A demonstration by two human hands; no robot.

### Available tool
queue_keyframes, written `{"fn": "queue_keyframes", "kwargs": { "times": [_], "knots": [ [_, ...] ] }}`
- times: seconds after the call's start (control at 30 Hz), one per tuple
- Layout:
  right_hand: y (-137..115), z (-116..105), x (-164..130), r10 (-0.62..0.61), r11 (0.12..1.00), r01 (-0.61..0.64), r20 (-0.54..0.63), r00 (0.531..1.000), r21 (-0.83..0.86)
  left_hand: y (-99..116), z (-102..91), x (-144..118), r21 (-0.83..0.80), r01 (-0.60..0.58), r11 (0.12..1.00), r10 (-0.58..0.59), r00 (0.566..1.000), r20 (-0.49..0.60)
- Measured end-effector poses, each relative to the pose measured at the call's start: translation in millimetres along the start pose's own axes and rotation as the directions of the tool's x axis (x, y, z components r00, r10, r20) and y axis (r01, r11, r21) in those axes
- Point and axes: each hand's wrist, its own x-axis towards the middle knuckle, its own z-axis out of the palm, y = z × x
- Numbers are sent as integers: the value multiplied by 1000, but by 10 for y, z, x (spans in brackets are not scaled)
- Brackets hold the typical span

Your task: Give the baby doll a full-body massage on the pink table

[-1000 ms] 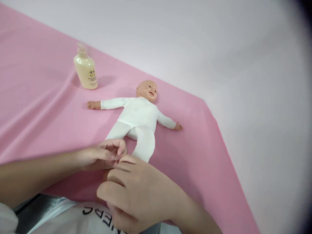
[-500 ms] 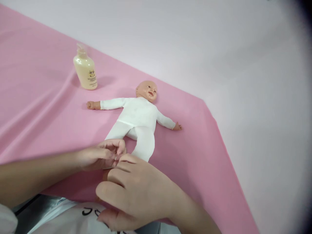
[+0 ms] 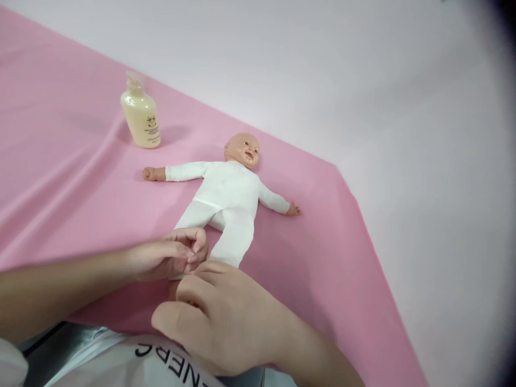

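Both hands, left hand (image 3: pixel 169 259) & right hand (image 3: pixel 220 317), are pinching doll (image 3: pixel 228 196) leg cuffs at lower centre; doll is lying fully dressed, bottle (image 3: pixel 141 115) untouched upper left.

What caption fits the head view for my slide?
Both hands, left hand and right hand, work at the doll's feet on pink cloth.

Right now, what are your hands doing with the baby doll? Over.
Left hand pinching doll's near leg end. Right hand cupped over its feet, grip hidden. Lotion bottle stands apart, upright.
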Motion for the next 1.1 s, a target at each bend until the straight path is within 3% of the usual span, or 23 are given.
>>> {"fn": "queue_keyframes", "kwargs": {
  "times": [0.2, 0.3, 0.5, 0.63, 0.8, 1.1],
  "knots": [
    [36, 57, -31, -76, 993, 79, -43, 996, 91, -15, -24, 4, 45, 21, 999, -23, 999, 37],
    [20, 78, -40, -61, 995, 63, -29, 998, 78, -31, -50, 7, 53, 23, 998, -26, 998, 50],
    [-18, 125, -58, 59, 993, -79, 200, 978, 90, -53, -62, 21, 89, 27, 996, -33, 997, 69],
    [3, 144, -74, 100, 972, -174, 397, 913, 155, -51, -86, 38, 86, 3, 996, -10, 997, 82],
    [101, 196, -113, 52, 937, -249, 607, 793, 245, -31, -141, 56, 85, 1, 996, -7, 998, 70],
    [225, 302, -30, -116, 914, -216, 731, 672, 343, -2, -157, 78, 41, 34, 999, -39, 988, 149]
  ]
}}
